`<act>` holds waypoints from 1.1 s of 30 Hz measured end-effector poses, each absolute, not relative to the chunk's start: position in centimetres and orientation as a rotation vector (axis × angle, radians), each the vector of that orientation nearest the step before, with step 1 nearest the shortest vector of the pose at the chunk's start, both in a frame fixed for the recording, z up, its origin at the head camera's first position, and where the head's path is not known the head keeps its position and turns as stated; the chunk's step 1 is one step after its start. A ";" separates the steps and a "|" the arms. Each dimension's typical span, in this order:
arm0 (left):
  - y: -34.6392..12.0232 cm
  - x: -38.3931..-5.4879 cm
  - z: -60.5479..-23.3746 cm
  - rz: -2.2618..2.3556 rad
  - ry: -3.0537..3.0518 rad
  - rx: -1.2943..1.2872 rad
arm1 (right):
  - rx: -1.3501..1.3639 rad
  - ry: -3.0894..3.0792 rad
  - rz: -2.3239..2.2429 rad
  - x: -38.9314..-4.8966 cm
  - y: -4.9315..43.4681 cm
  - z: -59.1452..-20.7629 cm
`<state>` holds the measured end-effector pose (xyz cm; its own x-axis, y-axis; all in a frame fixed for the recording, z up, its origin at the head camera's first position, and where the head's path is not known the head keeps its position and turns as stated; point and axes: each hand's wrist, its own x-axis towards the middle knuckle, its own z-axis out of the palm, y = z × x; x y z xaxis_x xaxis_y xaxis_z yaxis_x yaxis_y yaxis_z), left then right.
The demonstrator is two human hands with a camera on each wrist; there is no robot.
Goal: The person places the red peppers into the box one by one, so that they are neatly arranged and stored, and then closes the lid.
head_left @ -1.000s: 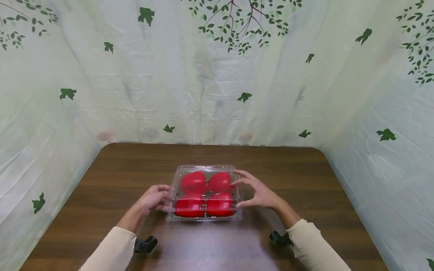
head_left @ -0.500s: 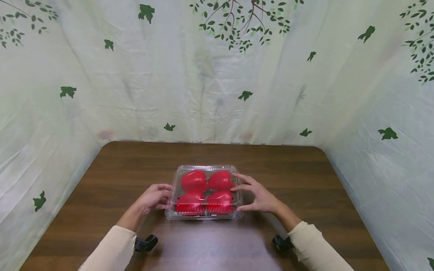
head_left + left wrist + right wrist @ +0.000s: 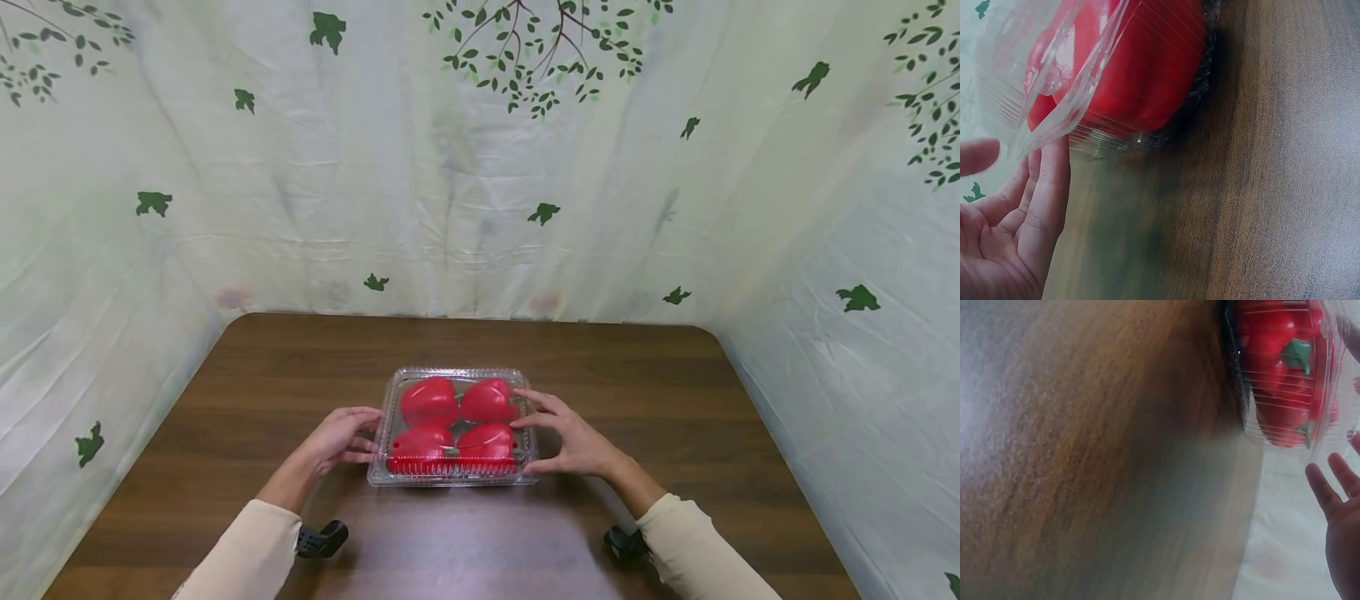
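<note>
A clear plastic clamshell box (image 3: 450,481) sits on the brown table, with several red bell peppers (image 3: 429,402) inside. Its ribbed lid lies over the peppers, and the left wrist view shows two clear rims (image 3: 1079,103) slightly apart at the side. My left hand (image 3: 341,439) is at the box's left side, fingers extended to the rims and thumb apart from them. On the opposite side, my right hand (image 3: 573,440) has its fingers spread along the right edge. Green stems (image 3: 1297,355) show through the plastic in the right wrist view.
The wooden table (image 3: 645,375) extends around the box on every side. A pale curtain (image 3: 480,183) printed with leaves encloses the table's back and sides. Dark wrist devices (image 3: 322,540) stick out beside both sleeves.
The lid has come down over the peppers, its front edge moving lower toward the base. My right hand has moved slightly down and stays at the right edge; my left hand has barely moved.
</note>
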<state>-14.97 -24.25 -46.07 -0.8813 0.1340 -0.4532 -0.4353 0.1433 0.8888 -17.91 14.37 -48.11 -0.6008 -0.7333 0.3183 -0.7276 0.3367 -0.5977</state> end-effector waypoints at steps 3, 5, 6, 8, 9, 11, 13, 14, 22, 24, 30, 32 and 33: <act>-24.3 -14.9 -46.0 1.780 2.008 -0.284 | -1.412 2.563 -1.140 -17.9 14.3 -48.1; -24.3 -14.9 -45.9 1.768 2.024 -0.296 | -1.418 2.564 -1.145 -17.9 14.3 -48.1; -24.3 -15.0 -45.9 1.759 2.032 -0.296 | -1.422 2.565 -1.144 -17.9 14.3 -48.1; -24.3 -14.9 -45.9 1.748 2.043 -0.294 | -1.421 2.564 -1.144 -17.9 14.3 -48.1; -24.3 -14.9 -45.9 1.746 2.046 -0.292 | -1.416 2.563 -1.143 -17.8 14.3 -48.1; -24.3 -14.9 -46.0 1.751 2.046 -0.291 | -1.399 2.560 -1.142 -17.8 14.3 -48.2; -24.3 -14.8 -46.1 1.754 2.047 -0.273 | -1.381 2.557 -1.143 -17.7 14.3 -48.2; -24.3 -14.8 -46.1 1.758 2.047 -0.261 | -1.372 2.557 -1.143 -17.7 14.3 -48.2; -24.1 -14.8 -46.0 1.755 2.079 -0.252 | -1.344 2.546 -1.164 -17.6 14.2 -48.2; -24.1 -14.8 -45.9 1.751 2.086 -0.247 | -1.340 2.541 -1.175 -17.5 14.2 -48.2; -23.9 -14.8 -45.9 1.752 2.087 -0.234 | -1.297 2.541 -1.196 -17.5 14.3 -48.3; -23.8 -14.8 -45.9 1.746 2.091 -0.240 | -1.288 2.545 -1.214 -17.4 14.3 -48.4; -23.8 -14.8 -45.9 1.742 2.094 -0.242 | -1.281 2.540 -1.237 -17.4 14.2 -48.5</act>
